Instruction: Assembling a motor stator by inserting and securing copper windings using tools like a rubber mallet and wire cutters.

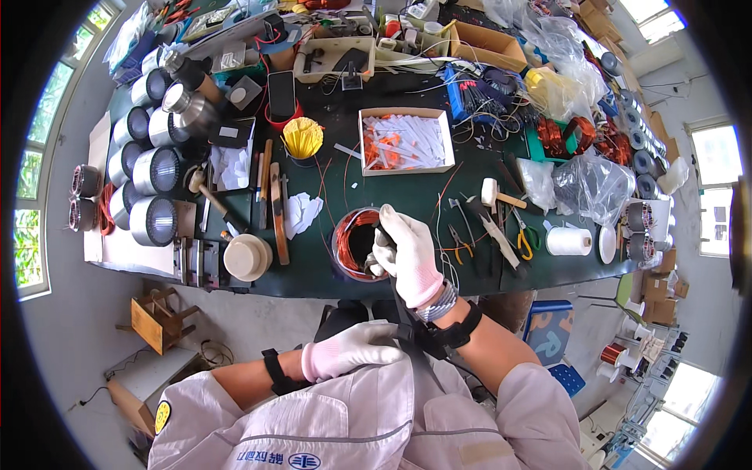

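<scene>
Our R hand [403,254], gloved, is upright w/ fingers partly curled; smth dark shows by the fingertips, but we can't tell if it's gripped or just behind them. The glove covers the near-side edge of the copper-wire coil [347,243], so we can't see that part, or whether we're touching wire. Our L hand [352,351], also gloved, lies lower & closer to us than the R, loosely bent against our jacket [329,415]. Its fingertips meet a black strap-like thing [406,335], so can't tell if it holds anything. Jacket's cut off at the bottom.

The coil's orange-brown, many thin strands ringed round a dark middle, too dark to read. It sits in a round tub [334,241] w/ a pale rim, immed. left of the R hand, on the dark green table [301,270].

Beyond that hand: box [406,171] of white & orange strips, too jumbled to count. To its right: orange-handled pliers [460,247], mallet [489,192], scissors [523,244], white spool [568,241]. Farther right, contents of a clear plastic bag [595,188] are hard to make out.
</scene>
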Available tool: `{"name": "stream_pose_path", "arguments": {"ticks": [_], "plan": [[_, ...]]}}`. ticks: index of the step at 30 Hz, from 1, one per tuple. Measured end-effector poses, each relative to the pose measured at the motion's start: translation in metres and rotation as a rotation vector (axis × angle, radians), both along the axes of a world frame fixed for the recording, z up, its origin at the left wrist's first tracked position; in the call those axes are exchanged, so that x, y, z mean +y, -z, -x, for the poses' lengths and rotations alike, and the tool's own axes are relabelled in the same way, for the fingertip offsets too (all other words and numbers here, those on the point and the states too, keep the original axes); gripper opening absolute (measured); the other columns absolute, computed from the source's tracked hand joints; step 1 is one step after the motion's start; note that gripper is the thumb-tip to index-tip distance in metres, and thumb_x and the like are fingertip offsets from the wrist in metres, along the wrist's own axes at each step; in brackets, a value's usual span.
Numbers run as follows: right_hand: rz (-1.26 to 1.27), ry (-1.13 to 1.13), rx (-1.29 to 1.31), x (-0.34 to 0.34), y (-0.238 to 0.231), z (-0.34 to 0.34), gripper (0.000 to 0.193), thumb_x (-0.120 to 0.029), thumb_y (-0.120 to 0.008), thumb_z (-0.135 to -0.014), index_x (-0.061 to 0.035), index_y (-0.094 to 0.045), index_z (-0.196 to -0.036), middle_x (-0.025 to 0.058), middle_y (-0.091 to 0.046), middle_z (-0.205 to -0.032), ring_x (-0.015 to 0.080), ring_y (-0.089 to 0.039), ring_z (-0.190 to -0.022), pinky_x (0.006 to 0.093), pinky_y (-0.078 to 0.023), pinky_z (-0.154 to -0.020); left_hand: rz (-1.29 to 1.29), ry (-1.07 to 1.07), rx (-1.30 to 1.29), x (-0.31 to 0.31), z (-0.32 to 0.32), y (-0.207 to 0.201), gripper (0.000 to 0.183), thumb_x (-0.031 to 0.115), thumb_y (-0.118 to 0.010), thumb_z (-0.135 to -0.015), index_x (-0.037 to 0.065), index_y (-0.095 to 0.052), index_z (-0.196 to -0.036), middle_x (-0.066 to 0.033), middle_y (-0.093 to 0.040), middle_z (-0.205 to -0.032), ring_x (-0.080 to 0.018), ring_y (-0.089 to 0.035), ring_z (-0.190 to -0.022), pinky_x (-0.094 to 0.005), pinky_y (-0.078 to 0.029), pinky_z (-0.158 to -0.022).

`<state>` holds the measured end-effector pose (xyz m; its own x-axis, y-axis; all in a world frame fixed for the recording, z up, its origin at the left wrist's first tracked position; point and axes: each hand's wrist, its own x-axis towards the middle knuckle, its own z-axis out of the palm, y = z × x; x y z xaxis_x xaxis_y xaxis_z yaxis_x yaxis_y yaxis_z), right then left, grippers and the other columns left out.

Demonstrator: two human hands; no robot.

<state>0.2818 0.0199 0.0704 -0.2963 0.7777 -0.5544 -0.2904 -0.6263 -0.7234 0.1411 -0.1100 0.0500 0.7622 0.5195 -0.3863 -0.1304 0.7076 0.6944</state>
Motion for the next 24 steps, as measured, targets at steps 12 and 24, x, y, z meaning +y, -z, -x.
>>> {"name": "stream_pose_path", "arguments": {"ticks": [12, 24], "plan": [[-0.059, -0.137, -0.013, -0.019, -0.003, 0.024, 0.039, -0.033, -0.06, -0.109, -0.0068, -0.061, -0.08, -0.0031, -0.054, -0.066, 0.0035, -0.046, -0.049, 0.023, -0.041, -0.045, 0.048, -0.059, 0.28, -0.01, -0.006, -0.032, 0.039, 0.024, -0.077, -0.092, -0.002, -0.07, -0.121, -0.0083, -0.073, -0.111, -0.012, -0.065, -0.103, -0.0312, -0.052, -0.094], [-0.263, -0.637, -0.629, -0.04, -0.03, -0.069, 0.017, -0.014, -0.068, -0.099, -0.0001, -0.069, -0.108, 0.007, -0.068, -0.072, 0.0142, -0.065, -0.06, 0.0299, -0.051, -0.057, -0.066, -0.117, 0.448, -0.024, 0.029, -0.025, 0.028, 0.023, -0.07, -0.089, -0.004, -0.069, -0.091, -0.0027, -0.061, -0.077, -0.0087, -0.053, -0.073, -0.0305, -0.046, -0.066]]}}
